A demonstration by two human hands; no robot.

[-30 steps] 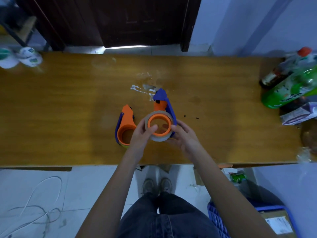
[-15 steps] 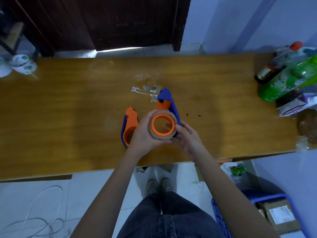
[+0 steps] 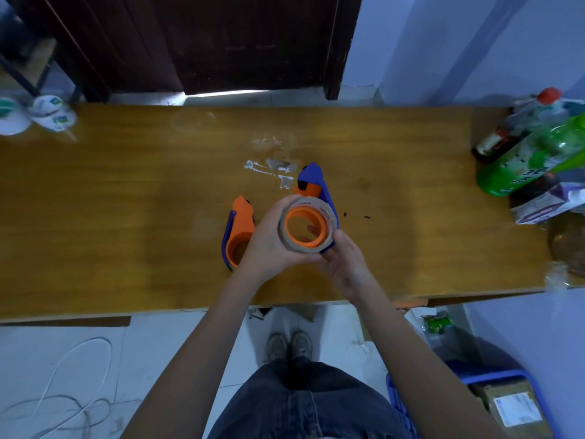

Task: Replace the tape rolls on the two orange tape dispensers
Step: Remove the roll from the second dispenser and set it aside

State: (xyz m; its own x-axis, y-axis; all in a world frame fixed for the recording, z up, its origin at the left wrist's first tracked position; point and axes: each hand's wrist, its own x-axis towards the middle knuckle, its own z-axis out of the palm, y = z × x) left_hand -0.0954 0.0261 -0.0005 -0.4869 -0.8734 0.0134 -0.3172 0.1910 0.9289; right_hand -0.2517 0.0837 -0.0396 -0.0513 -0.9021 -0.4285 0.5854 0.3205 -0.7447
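Observation:
Two orange and blue tape dispensers are near the front middle of the wooden table [image 3: 126, 201]. The left dispenser [image 3: 239, 228] lies on the table with an empty orange hub. The right dispenser [image 3: 311, 185] carries a brown tape roll [image 3: 306, 228] around its orange hub, tilted up toward me. My left hand [image 3: 269, 245] wraps the roll's left and lower side. From below right, my right hand [image 3: 343, 263] grips the dispenser's blue body and touches the roll's edge.
Torn tape scraps [image 3: 272, 167] lie just behind the dispensers. Bottles [image 3: 535, 153] and a carton [image 3: 544, 207] crowd the table's right end. White containers [image 3: 47, 115] sit at the far left corner. A blue crate [image 3: 474, 403] and cables [image 3: 69, 391] are on the floor.
My left hand has moved from pinching the roll's lower left edge to wrapping its side. The roll and dispenser now tilt more toward me. The left dispenser has not moved.

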